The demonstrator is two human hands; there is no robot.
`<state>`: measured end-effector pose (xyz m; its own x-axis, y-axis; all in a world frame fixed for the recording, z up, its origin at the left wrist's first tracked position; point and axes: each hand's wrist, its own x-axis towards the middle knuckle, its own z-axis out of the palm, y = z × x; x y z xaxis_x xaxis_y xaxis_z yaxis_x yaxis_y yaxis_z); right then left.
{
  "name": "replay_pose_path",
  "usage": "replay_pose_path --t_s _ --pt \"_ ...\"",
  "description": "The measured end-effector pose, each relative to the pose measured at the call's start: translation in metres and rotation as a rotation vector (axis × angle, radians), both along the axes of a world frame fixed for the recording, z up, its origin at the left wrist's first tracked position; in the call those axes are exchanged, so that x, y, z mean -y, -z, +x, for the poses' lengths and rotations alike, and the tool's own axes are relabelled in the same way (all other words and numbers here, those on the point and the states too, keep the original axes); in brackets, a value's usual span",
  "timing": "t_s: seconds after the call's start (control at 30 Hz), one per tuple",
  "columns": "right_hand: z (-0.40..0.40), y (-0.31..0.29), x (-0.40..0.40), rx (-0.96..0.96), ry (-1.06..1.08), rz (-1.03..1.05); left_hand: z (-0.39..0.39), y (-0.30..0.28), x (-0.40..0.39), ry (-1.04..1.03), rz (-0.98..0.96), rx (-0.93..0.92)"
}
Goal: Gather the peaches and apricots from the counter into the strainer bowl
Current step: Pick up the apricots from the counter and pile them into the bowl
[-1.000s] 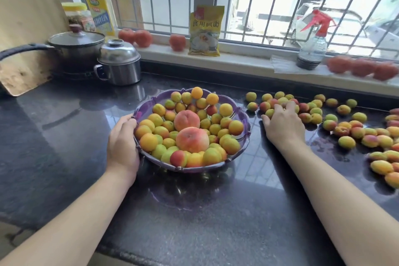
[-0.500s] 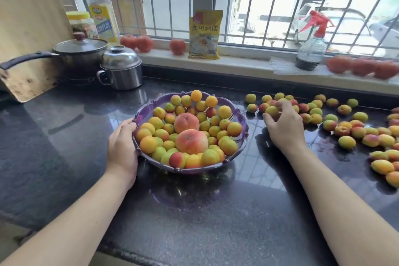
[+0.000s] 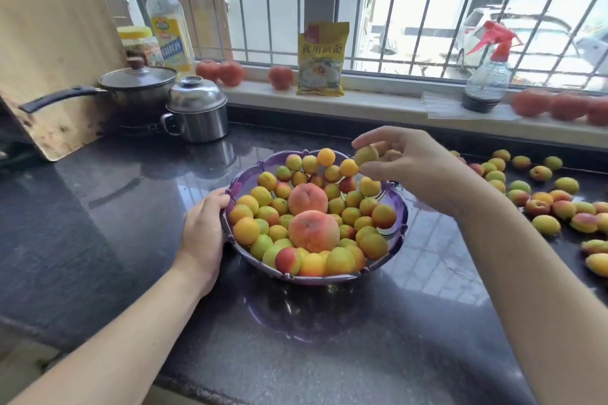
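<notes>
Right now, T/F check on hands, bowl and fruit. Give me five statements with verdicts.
1. The right hand holds apricots above the far rim of the strainer bowl. True.
2. The left hand is lifted clear of the bowl. False: it rests against the bowl's left rim.
3. Two peaches lie on top of the fruit in the bowl. True.
4. The counter right of the bowl has no fruit left. False: many loose apricots lie there.
5. The spray bottle stands inside the bowl. False: it stands on the windowsill.
</notes>
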<state>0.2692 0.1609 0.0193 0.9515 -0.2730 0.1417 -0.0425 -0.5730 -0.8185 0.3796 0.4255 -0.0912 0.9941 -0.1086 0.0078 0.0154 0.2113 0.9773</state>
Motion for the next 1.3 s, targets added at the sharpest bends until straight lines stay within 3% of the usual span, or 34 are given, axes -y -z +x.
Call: replay_pose_path --t_s 0.17,0.3,0.73,1.0,1.17,1.3 --pt "0.006 0.011 -0.021 -0.177 -0.090 -0.352 0.000 0.002 -0.001 0.020 0.011 0.007" --pt "0.012 0.027 -0.030 -0.195 -0.109 -0.628 -0.004 -0.002 0.000 0.030 0.011 0.026" --pt "0.023 0.047 -0.030 -0.128 -0.108 -0.807 0.003 0.006 -0.003 0.049 0.031 0.091" --pt "0.016 0.032 -0.025 -0.070 -0.101 -0.767 0.007 0.012 -0.005 0.058 0.067 0.132" --pt "0.003 0.010 0.030 0.290 0.304 -0.362 0.010 0.015 -0.005 0.056 0.083 0.153" --pt "0.008 0.069 0.081 0.285 0.699 -0.279 0.010 0.016 -0.004 0.038 0.098 0.158"
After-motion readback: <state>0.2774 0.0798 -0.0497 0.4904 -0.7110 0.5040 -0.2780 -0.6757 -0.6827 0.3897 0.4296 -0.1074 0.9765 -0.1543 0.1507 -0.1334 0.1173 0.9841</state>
